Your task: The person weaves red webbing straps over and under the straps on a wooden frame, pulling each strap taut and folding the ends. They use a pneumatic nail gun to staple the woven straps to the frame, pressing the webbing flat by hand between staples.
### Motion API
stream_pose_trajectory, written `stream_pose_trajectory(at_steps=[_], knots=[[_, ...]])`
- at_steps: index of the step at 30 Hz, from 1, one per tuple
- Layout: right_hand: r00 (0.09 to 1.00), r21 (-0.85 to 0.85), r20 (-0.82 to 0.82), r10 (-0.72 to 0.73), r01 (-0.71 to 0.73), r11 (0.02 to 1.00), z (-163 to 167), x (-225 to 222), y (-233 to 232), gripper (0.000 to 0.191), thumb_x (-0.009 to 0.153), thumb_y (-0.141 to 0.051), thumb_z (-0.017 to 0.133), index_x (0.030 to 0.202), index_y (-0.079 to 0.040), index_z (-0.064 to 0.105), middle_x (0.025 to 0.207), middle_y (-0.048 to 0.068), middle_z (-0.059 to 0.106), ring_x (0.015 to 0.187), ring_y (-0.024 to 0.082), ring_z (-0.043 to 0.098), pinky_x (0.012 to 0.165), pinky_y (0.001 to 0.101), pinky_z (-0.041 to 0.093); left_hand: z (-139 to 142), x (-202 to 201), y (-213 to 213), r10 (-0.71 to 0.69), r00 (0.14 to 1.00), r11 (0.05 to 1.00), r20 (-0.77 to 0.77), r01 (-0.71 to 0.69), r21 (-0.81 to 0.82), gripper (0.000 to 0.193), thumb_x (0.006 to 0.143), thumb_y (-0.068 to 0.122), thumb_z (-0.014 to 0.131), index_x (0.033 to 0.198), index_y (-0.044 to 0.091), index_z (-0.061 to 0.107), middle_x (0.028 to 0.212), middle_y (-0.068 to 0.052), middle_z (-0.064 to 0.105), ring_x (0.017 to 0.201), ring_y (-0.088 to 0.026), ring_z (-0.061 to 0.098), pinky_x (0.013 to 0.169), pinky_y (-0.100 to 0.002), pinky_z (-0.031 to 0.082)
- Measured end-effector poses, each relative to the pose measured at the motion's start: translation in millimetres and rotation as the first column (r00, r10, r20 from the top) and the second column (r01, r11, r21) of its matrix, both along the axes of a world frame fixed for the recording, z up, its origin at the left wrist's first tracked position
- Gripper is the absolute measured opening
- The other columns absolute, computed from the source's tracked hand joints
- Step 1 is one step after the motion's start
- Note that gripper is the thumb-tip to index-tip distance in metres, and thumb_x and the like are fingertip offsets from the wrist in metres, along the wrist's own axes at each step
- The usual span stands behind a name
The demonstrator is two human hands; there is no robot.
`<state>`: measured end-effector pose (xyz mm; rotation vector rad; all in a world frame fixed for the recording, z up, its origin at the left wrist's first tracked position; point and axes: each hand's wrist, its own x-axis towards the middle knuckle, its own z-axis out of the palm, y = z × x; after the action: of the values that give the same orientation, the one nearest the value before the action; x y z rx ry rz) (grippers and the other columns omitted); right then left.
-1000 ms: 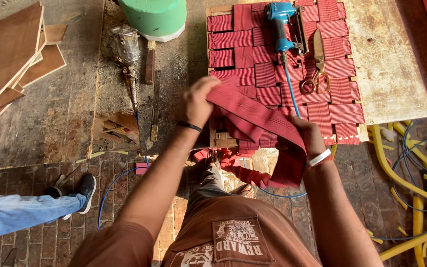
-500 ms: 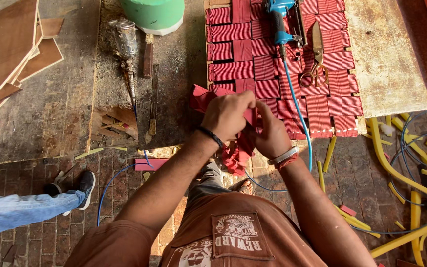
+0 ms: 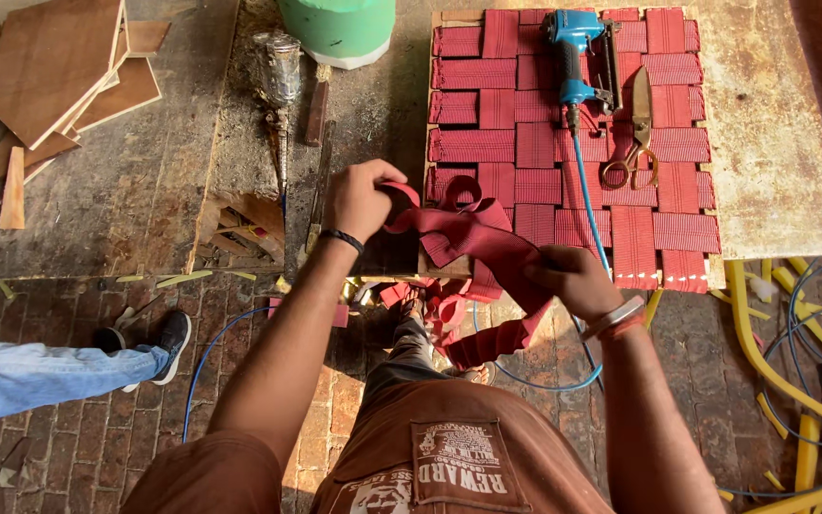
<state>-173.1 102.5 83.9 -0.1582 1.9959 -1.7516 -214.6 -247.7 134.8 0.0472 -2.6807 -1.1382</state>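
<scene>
the woven panel (image 3: 544,143) of red strips lies flat on the worn workbench (image 3: 145,190), and everything else sits around it. on the panel rest a blue nail gun (image 3: 573,52) and, just right of that, scissors (image 3: 632,133). at the panel's near edge a loose red webbing strip (image 3: 473,238) hangs over toward the floor. the left hand (image 3: 359,195) pinches its looped end just left of the panel; the right hand (image 3: 573,278) is closed around its lower part.

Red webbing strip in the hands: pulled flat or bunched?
Bunched: the red webbing strip loops and twists between left hand and right hand, its end hanging below.
</scene>
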Motion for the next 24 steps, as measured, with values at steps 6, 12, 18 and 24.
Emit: stream_pose_trajectory(at_steps=[6, 12, 18, 24], knots=[[0.914, 0.102, -0.405, -0.002, 0.048, 0.994, 46, 7, -70, 0.078, 0.079, -0.02, 0.083, 0.146, -0.005, 0.046, 0.136, 0.018, 0.066, 0.128, 0.025, 0.064, 0.106, 0.039, 0.052, 46, 21, 85, -0.411, 0.911, 0.904, -0.03, 0.403, -0.145, 0.018, 0.082, -0.005, 0.066, 0.087, 0.01, 0.074, 0.084, -0.005, 0.078, 0.075, -0.019, 0.076, 0.066, -0.033, 0.06], [0.995, -0.45, -0.097, 0.03, -0.071, 0.89, 83, 6, -88, 0.078, 0.091, -0.009, 0.07, 0.157, -0.008, 0.03, 0.125, 0.015, 0.067, 0.12, 0.022, 0.067, 0.102, 0.0355, 0.057, 73, 22, 89, -0.396, 0.886, 0.917, -0.241, 0.397, -0.045, 0.026, 0.081, -0.011, 0.062, 0.097, 0.007, 0.071, 0.094, -0.009, 0.077, 0.09, -0.025, 0.077, 0.078, -0.035, 0.062], [0.97, -0.058, -0.152, -0.191, 0.184, 0.981, 83, -10, -73, 0.052, 0.084, -0.002, 0.049, 0.133, -0.001, 0.065, 0.095, 0.012, 0.075, 0.084, 0.02, 0.071, 0.077, 0.031, 0.059, 34, 7, 81, -0.339, 0.872, 0.941, -0.354, 0.317, -0.12, 0.039, 0.076, -0.012, 0.062, 0.11, 0.006, 0.071, 0.113, -0.013, 0.075, 0.101, -0.028, 0.074, 0.086, -0.034, 0.061], [0.908, -0.069, -0.03, -0.417, 0.415, 0.907, 35, -21, 15, 0.027, 0.087, -0.005, 0.054, 0.101, 0.005, 0.075, 0.078, 0.006, 0.069, 0.066, 0.014, 0.061, 0.06, 0.0258, 0.047, -13, -3, 0, 0.032, 0.986, 0.991, -0.166, -0.053, -0.123, 0.02, 0.087, 0.002, 0.076, 0.104, 0.014, 0.078, 0.103, -0.008, 0.079, 0.091, -0.023, 0.077, 0.075, -0.034, 0.061]])
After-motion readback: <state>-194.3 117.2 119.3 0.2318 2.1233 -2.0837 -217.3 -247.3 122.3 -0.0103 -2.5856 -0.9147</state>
